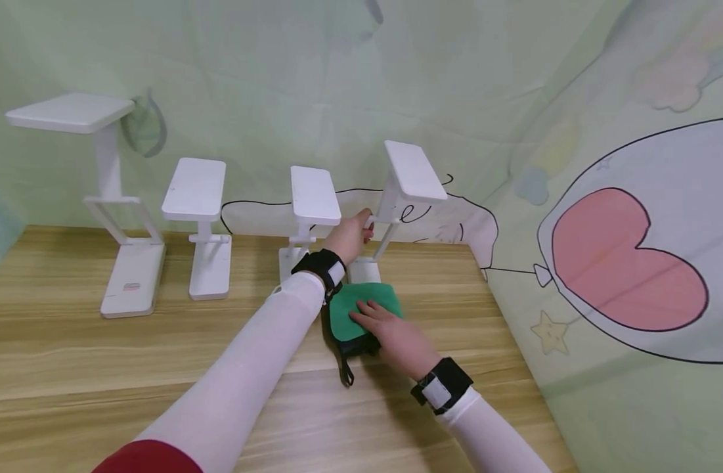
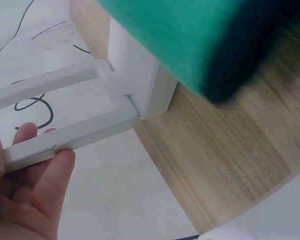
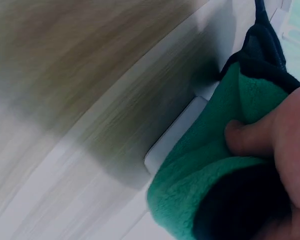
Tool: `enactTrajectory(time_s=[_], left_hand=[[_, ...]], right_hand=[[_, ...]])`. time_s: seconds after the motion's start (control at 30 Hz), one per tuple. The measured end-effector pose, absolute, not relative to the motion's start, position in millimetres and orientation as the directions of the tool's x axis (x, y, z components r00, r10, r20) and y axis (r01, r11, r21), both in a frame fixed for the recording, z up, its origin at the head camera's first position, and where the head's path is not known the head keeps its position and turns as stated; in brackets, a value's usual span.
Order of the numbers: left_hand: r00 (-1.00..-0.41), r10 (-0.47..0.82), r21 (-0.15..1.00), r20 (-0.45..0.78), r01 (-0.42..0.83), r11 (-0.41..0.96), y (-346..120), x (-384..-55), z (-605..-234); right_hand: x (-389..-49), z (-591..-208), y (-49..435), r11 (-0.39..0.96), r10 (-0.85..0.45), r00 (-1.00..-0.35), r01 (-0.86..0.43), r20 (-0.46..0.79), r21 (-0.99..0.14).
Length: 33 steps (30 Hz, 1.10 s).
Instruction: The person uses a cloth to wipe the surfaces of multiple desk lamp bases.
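Note:
In the head view, my left hand (image 1: 348, 238) is at the folding arm of the rightmost white desk lamp (image 1: 416, 172). The left wrist view shows its thumb and fingers gripping one white bar (image 2: 72, 137) of that arm. My right hand (image 1: 404, 343) holds a green cloth (image 1: 345, 315) with a dark underside and a hanging loop, over the front of the lamp's base (image 1: 365, 271). Up close in the right wrist view, the thumb presses into the folded cloth (image 3: 205, 145). A corner of the white base (image 3: 175, 132) shows beside it, the rest being covered.
Three more white lamps stand in a row to the left: a tall one (image 1: 71, 113), a shorter one (image 1: 196, 189) and another (image 1: 315, 195) close to my left forearm. Behind the wooden table (image 1: 160, 368) hangs a pale green printed curtain (image 1: 255, 79), continuing along the right side.

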<state>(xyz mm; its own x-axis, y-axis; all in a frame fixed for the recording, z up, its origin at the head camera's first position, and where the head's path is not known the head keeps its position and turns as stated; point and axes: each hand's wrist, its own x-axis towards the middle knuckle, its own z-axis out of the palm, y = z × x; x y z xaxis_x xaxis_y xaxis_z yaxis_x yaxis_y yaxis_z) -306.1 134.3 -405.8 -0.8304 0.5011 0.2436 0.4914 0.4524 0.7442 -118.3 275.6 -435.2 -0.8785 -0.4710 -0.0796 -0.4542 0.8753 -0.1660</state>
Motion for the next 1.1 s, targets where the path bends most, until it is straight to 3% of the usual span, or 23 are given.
enactTrajectory(time_s=[0.2,0.43,0.8,1.1], left_hand=[[-0.829,0.501,0.736,0.248,0.497,0.459,135.7,-306.4,-406.5],[-0.823,0.517,0.733,0.233,0.498,0.462,137.2,-305.7,-405.0],[-0.824,0.510,0.720,0.246,0.507,0.473,132.5,-307.0,-402.8],[-0.834,0.497,0.714,0.241,0.499,0.491,133.4,-302.1,-400.6]], right_hand=[[-150.7,-446.9,271.6,0.840,-0.512,-0.859,-0.495,-0.022,-0.223],[-173.9,-462.1,283.6,0.868,-0.456,-0.888,-0.458,0.054,-0.191],[-137.2,-446.6,296.4,0.916,-0.359,-0.933,-0.348,-0.022,-0.201],[-112.4,-443.0,287.7,0.885,-0.447,-0.894,-0.437,-0.033,-0.160]])
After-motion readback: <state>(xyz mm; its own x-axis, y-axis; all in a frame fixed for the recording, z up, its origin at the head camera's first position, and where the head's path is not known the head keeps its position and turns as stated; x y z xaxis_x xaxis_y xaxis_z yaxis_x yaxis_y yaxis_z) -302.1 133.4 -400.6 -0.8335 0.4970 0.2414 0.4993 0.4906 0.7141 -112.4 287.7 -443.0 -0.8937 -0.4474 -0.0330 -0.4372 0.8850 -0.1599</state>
